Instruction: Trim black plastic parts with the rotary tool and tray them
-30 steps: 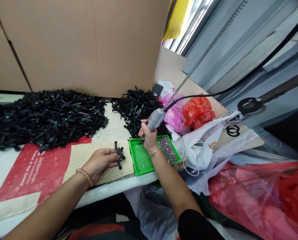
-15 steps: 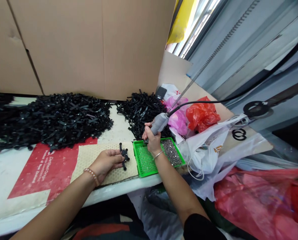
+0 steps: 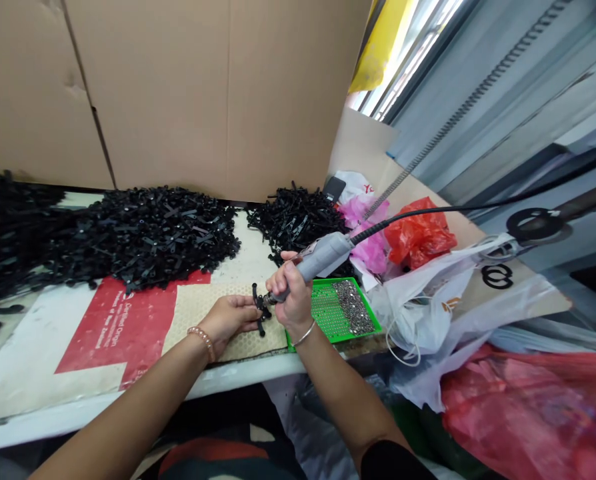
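Note:
My left hand [image 3: 228, 319] rests on a tan honeycomb mat [image 3: 198, 308] and pinches a small black plastic part [image 3: 259, 308]. My right hand [image 3: 289, 297] is wrapped round a grey electric screwdriver [image 3: 318, 257], whose tip meets that black part. A black cable [image 3: 428, 210] runs from the tool to the upper right. Just right of my hands lies a green tray [image 3: 331, 313] with a heap of small silver screws [image 3: 354, 308] at its right end.
Large piles of black plastic parts [image 3: 148, 233] cover the bench behind the mat, with another pile [image 3: 298, 220] further right. A cardboard wall [image 3: 178, 93] stands at the back. Red, pink and white plastic bags [image 3: 413, 237] crowd the right side.
My right hand has carried the screwdriver left from the green tray to the black part in my left hand. The view has shifted a little to the left.

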`<move>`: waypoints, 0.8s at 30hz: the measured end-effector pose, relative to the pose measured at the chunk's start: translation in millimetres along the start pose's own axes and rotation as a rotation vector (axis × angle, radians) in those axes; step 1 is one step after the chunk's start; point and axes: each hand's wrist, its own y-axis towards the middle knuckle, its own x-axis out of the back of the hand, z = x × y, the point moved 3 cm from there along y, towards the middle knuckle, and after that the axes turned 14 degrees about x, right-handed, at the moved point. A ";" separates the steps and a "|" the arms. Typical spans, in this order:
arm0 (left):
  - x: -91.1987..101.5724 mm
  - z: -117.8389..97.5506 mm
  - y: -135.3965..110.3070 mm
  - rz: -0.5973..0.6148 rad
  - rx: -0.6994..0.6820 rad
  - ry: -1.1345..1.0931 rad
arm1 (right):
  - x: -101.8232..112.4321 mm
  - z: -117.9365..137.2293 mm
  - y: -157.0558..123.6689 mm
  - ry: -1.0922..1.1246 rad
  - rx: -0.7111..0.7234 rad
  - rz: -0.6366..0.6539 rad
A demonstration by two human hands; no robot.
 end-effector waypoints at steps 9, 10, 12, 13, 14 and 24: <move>-1.6 -0.6 -0.1 0.014 0.005 -0.030 | 5.7 -1.4 1.7 -0.052 0.006 -0.010; -1.8 -0.5 0.0 0.020 0.004 -0.028 | 5.9 -1.6 1.2 -0.049 0.007 -0.010; -2.0 -0.3 0.1 0.030 0.002 -0.023 | 6.1 -2.2 0.3 -0.036 0.013 -0.013; -1.9 -0.2 0.2 0.029 0.002 -0.021 | 6.3 -2.4 0.1 -0.032 0.017 -0.016; -1.7 -0.1 0.5 0.026 0.001 -0.020 | 6.6 -2.6 -0.1 -0.032 0.021 -0.018; 0.3 1.7 3.4 0.007 0.003 -0.030 | 8.1 -3.1 0.7 -0.017 0.052 -0.017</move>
